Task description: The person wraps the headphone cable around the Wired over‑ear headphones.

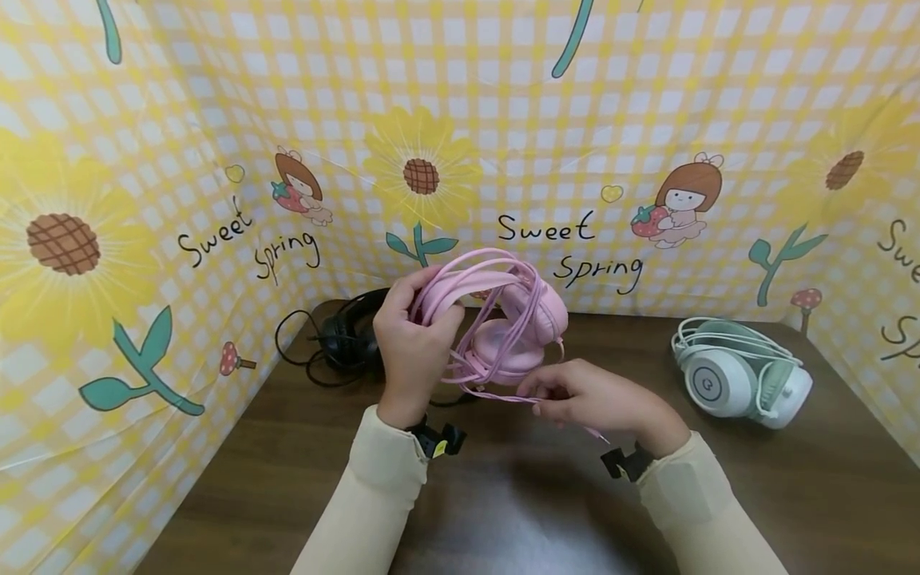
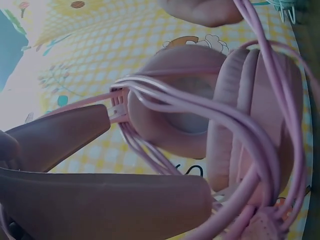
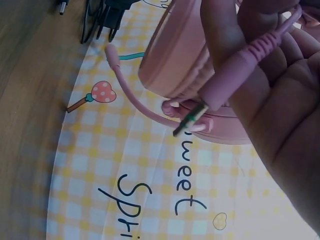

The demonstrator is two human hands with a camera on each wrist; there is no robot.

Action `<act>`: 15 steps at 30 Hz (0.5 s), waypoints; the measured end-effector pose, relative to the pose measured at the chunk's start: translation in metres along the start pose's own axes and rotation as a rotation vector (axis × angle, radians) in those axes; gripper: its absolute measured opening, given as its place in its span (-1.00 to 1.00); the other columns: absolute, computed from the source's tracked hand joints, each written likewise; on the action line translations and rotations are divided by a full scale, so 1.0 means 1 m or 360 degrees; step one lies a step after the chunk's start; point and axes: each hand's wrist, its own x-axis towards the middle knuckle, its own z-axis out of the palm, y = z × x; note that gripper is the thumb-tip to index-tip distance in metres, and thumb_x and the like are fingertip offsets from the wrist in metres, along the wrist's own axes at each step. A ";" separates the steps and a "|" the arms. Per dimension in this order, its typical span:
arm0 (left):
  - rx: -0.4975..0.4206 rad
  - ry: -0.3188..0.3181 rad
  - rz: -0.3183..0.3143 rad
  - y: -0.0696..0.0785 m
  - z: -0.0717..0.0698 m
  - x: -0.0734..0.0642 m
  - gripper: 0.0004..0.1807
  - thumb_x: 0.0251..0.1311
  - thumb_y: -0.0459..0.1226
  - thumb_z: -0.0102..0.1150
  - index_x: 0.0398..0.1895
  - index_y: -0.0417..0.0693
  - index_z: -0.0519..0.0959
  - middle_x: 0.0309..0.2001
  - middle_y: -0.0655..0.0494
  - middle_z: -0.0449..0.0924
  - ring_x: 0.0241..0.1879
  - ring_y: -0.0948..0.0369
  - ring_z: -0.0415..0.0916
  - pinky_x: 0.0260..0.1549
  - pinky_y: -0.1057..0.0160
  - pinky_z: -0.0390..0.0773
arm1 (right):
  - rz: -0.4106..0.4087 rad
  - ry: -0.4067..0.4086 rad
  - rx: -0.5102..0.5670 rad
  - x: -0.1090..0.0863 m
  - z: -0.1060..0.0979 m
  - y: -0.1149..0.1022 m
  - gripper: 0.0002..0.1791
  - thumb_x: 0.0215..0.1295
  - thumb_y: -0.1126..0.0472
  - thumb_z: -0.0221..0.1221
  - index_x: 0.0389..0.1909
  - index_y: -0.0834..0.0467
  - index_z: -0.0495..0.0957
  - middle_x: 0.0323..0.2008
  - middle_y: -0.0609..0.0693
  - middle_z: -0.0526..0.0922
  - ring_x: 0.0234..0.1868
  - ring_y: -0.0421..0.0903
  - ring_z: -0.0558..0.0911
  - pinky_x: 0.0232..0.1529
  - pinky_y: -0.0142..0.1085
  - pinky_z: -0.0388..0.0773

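Sleeves (image 1: 377, 487), pink headphones (image 1: 503, 342) above brown table (image 1: 517, 511); checked cloth (image 1: 496, 176) behind

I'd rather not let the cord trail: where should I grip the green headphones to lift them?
Probably by the headband, from above, closing round the cord too. The headphones lie on the table with the band at the back, the cups toward you and cord loops across the band, so one grip should gather both.

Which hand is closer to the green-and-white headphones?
Right. The right hand is apart from the green-and-white headphones, on their left side; the left hand is farther left, gripping the pink headphones.
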 end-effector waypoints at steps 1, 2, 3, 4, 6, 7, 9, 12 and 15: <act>0.0019 -0.0014 0.0015 0.000 0.000 0.000 -0.52 -0.16 -0.56 0.26 -0.07 -0.10 0.69 -0.22 0.08 0.64 -0.45 0.16 0.41 -0.51 0.31 0.40 | -0.0010 0.0004 -0.0001 0.000 -0.001 0.000 -0.80 0.38 0.25 0.12 -0.04 0.01 0.60 -0.49 -0.11 0.57 -0.51 -0.07 0.59 -0.55 -0.28 0.52; 0.0037 -0.0029 0.0037 0.000 0.000 0.001 -0.53 -0.17 -0.55 0.26 -0.08 -0.11 0.69 -0.24 0.08 0.64 -0.45 0.16 0.41 -0.51 0.31 0.39 | -0.0019 0.0010 -0.0004 -0.001 -0.001 0.000 -0.79 0.38 0.26 0.12 -0.03 0.00 0.60 -0.48 -0.12 0.57 -0.51 -0.10 0.58 -0.53 -0.28 0.52; 0.0061 -0.0041 0.0052 0.000 0.000 0.001 -0.54 -0.17 -0.54 0.25 -0.09 -0.10 0.70 -0.26 0.09 0.63 -0.47 0.17 0.40 -0.52 0.30 0.39 | -0.0031 0.0016 -0.0003 -0.002 -0.002 -0.001 -0.78 0.38 0.26 0.12 -0.03 0.01 0.60 -0.48 -0.12 0.56 -0.50 -0.12 0.57 -0.51 -0.28 0.52; 0.0083 -0.0048 0.0070 0.000 0.000 0.001 -0.54 -0.17 -0.53 0.24 -0.10 -0.09 0.70 -0.28 0.11 0.63 -0.47 0.18 0.40 -0.53 0.30 0.39 | -0.0046 0.0026 -0.0007 -0.002 -0.003 -0.001 -0.78 0.39 0.26 0.12 -0.02 0.02 0.61 -0.47 -0.13 0.56 -0.48 -0.15 0.57 -0.48 -0.28 0.53; 0.0111 -0.0064 0.0098 0.000 0.000 0.001 -0.55 -0.18 -0.51 0.21 -0.12 -0.08 0.71 -0.29 0.14 0.63 -0.47 0.19 0.41 -0.53 0.29 0.40 | -0.0081 0.0056 -0.0012 -0.004 -0.004 -0.002 -0.77 0.38 0.28 0.11 -0.02 0.03 0.61 -0.48 -0.14 0.55 -0.48 -0.19 0.55 -0.45 -0.29 0.53; 0.0116 -0.0071 0.0113 -0.001 0.000 0.000 -0.55 -0.18 -0.50 0.20 -0.12 -0.07 0.72 -0.30 0.14 0.63 -0.48 0.20 0.41 -0.53 0.29 0.40 | -0.0097 0.0074 -0.0012 -0.005 -0.005 -0.002 -0.78 0.38 0.29 0.11 -0.03 0.03 0.61 -0.49 -0.14 0.55 -0.49 -0.20 0.54 -0.47 -0.29 0.52; 0.0113 -0.0087 0.0131 -0.001 0.000 0.000 -0.54 -0.19 -0.50 0.18 -0.12 -0.06 0.72 -0.30 0.14 0.63 -0.48 0.20 0.42 -0.54 0.28 0.40 | -0.0129 0.0113 -0.0013 -0.008 -0.006 -0.004 -0.78 0.38 0.31 0.11 -0.05 0.03 0.61 -0.51 -0.14 0.53 -0.50 -0.20 0.53 -0.49 -0.29 0.51; 0.0090 -0.0114 0.0143 0.001 0.000 -0.001 -0.54 -0.18 -0.49 0.17 -0.11 -0.06 0.71 -0.29 0.14 0.63 -0.48 0.20 0.42 -0.55 0.28 0.41 | -0.0153 0.0156 -0.0002 -0.011 -0.009 -0.005 -0.79 0.38 0.33 0.10 -0.08 0.06 0.61 -0.52 -0.13 0.53 -0.52 -0.17 0.54 -0.51 -0.29 0.52; 0.0084 -0.0131 0.0157 0.003 0.001 -0.001 -0.55 -0.18 -0.48 0.17 -0.12 -0.07 0.72 -0.30 0.14 0.63 -0.47 0.19 0.43 -0.54 0.28 0.41 | -0.0153 0.0192 0.0007 -0.013 -0.012 -0.005 -0.82 0.39 0.31 0.10 -0.09 0.09 0.62 -0.51 -0.11 0.53 -0.52 -0.14 0.54 -0.50 -0.28 0.52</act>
